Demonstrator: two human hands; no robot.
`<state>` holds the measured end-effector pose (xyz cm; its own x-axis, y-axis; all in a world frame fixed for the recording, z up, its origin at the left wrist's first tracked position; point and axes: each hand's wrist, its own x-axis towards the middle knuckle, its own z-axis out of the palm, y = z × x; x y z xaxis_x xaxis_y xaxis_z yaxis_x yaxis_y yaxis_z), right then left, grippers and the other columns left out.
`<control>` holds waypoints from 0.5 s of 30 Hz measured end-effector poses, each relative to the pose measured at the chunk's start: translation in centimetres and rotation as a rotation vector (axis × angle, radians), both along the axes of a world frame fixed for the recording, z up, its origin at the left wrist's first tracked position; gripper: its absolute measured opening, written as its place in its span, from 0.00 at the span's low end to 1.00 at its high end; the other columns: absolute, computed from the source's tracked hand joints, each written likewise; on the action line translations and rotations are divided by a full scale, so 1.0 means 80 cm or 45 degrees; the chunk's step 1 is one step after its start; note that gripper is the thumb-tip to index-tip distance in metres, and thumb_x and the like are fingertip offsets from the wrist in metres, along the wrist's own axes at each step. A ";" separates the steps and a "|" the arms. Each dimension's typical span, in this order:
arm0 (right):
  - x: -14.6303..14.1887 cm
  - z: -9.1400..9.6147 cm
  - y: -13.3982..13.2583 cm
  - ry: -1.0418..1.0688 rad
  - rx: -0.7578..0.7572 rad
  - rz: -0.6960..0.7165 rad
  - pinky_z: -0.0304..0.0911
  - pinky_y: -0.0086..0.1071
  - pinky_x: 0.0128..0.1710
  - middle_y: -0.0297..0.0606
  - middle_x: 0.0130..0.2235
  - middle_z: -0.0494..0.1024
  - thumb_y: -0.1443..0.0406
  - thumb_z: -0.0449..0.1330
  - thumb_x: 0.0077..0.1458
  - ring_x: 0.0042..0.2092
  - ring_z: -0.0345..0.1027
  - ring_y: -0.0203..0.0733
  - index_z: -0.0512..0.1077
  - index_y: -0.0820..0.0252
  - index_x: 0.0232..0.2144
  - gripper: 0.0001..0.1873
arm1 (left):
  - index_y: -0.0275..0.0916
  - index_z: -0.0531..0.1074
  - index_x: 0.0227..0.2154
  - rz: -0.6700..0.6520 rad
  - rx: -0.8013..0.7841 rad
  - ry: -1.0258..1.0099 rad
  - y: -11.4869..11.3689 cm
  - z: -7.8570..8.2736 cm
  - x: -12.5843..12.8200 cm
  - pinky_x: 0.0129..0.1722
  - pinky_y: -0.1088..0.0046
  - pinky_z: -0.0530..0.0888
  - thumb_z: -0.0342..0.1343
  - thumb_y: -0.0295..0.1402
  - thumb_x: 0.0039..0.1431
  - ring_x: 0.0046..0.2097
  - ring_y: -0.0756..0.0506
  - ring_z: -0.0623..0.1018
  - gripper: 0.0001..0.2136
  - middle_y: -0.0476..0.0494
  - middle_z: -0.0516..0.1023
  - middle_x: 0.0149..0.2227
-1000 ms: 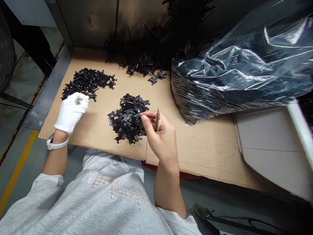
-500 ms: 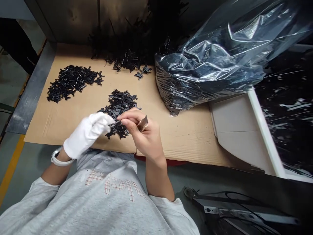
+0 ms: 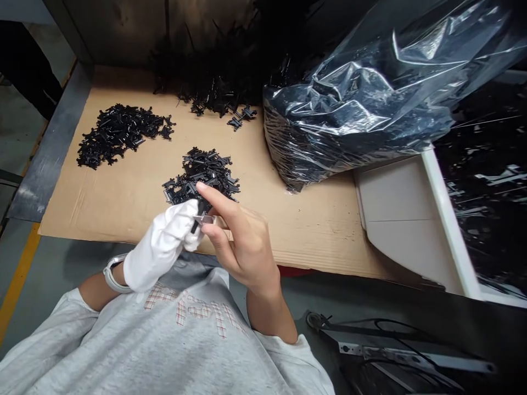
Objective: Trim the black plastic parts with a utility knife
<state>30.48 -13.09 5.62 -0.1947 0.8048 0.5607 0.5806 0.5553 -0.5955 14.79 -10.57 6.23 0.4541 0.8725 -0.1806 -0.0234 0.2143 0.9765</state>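
My left hand [image 3: 161, 247], in a white cotton glove, is shut on a small black moulded plastic part [image 3: 198, 215]. My right hand [image 3: 242, 247] is bare and pinches a small knife with a metal blade [image 3: 206, 220] between thumb and fingers, its index finger stretched out above the part. The blade sits right at the part, and the knife's handle is hidden by my fingers. Just beyond both hands lies a heap of similar black parts [image 3: 201, 173] on a cardboard sheet [image 3: 288, 233]. Another heap [image 3: 119, 134] lies further left.
A smaller spread of black parts [image 3: 216, 104] lies at the back of the cardboard. A bulging clear plastic bag of dark parts [image 3: 354, 104] fills the back right. To the right stands a white bin [image 3: 395, 219], beside a dark mass of parts [image 3: 481, 181].
My hands have come together in front of my body, and my left hand now holds a black part. The knife has moved to that part. The view has turned right, showing more of the white bin.
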 end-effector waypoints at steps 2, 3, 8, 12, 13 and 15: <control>-0.002 0.002 0.000 -0.007 0.034 0.010 0.68 0.33 0.32 0.38 0.41 0.85 0.58 0.47 0.73 0.31 0.72 0.38 0.63 0.55 0.65 0.23 | 0.43 0.66 0.26 0.034 -0.122 -0.162 -0.006 0.002 0.002 0.24 0.68 0.63 0.54 0.50 0.64 0.23 0.50 0.62 0.18 0.52 0.64 0.21; -0.002 0.002 -0.001 -0.002 0.046 0.018 0.68 0.33 0.31 0.38 0.41 0.85 0.58 0.47 0.73 0.30 0.72 0.38 0.63 0.55 0.65 0.23 | 0.42 0.66 0.26 0.047 -0.164 -0.234 -0.008 0.004 0.004 0.23 0.69 0.61 0.56 0.51 0.62 0.22 0.51 0.60 0.19 0.53 0.63 0.20; -0.005 0.005 -0.003 0.027 0.076 0.029 0.67 0.32 0.29 0.36 0.36 0.85 0.59 0.47 0.73 0.27 0.69 0.37 0.64 0.55 0.64 0.22 | 0.42 0.66 0.22 0.032 -0.198 -0.354 -0.013 0.015 0.010 0.23 0.68 0.57 0.62 0.55 0.56 0.21 0.52 0.53 0.22 0.55 0.56 0.18; -0.005 0.007 -0.006 0.011 0.073 0.013 0.66 0.33 0.27 0.35 0.35 0.84 0.59 0.47 0.73 0.26 0.67 0.37 0.63 0.53 0.65 0.22 | 0.42 0.67 0.23 0.022 -0.179 -0.270 -0.014 0.020 0.009 0.23 0.67 0.59 0.58 0.57 0.57 0.22 0.51 0.55 0.22 0.53 0.59 0.20; -0.005 0.007 -0.007 0.008 0.072 0.012 0.66 0.33 0.27 0.35 0.35 0.84 0.58 0.47 0.73 0.25 0.67 0.37 0.63 0.53 0.65 0.22 | 0.43 0.68 0.24 0.008 -0.173 -0.241 -0.014 0.020 0.008 0.23 0.67 0.60 0.57 0.57 0.59 0.23 0.50 0.58 0.22 0.51 0.62 0.21; -0.005 0.008 -0.007 0.009 0.068 0.015 0.66 0.33 0.27 0.34 0.35 0.84 0.58 0.47 0.73 0.26 0.67 0.38 0.62 0.52 0.66 0.23 | 0.43 0.69 0.24 -0.043 -0.148 -0.194 -0.013 0.018 0.005 0.26 0.66 0.63 0.55 0.57 0.60 0.26 0.48 0.64 0.22 0.48 0.68 0.25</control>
<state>30.06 -13.68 6.26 -0.2000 0.7714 0.6041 0.5693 0.5933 -0.5691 15.20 -11.60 7.65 0.5127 0.8334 -0.2063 -0.1602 0.3289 0.9307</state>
